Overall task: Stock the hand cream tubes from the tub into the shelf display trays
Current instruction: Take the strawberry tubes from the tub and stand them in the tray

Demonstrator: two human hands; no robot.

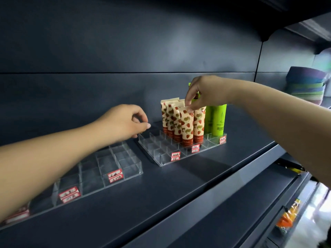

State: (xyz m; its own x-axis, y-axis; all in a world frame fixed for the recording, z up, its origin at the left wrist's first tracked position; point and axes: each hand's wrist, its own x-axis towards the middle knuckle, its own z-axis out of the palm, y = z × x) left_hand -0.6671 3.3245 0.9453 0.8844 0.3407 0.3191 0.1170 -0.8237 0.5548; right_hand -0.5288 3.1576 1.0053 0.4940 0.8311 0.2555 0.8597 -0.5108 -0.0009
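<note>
A clear divided display tray (161, 159) stands on the dark shelf, holding several strawberry-print hand cream tubes (170, 120) upright and green tubes (217, 120) at its right end. My right hand (202, 92) pinches the top of the front strawberry tube (186, 127), which stands in a front compartment. My left hand (125, 122) hovers with loosely curled fingers at the tray's back left corner, holding nothing. A second clear tray (93, 176) with empty compartments lies to the left. The tub is out of view.
Red price labels (175, 156) sit on the tray fronts. The dark shelf (179, 185) runs from lower left to right. A stack of coloured bowls (306, 83) is at the far right. Orange packets (288, 217) hang on a lower shelf at the right.
</note>
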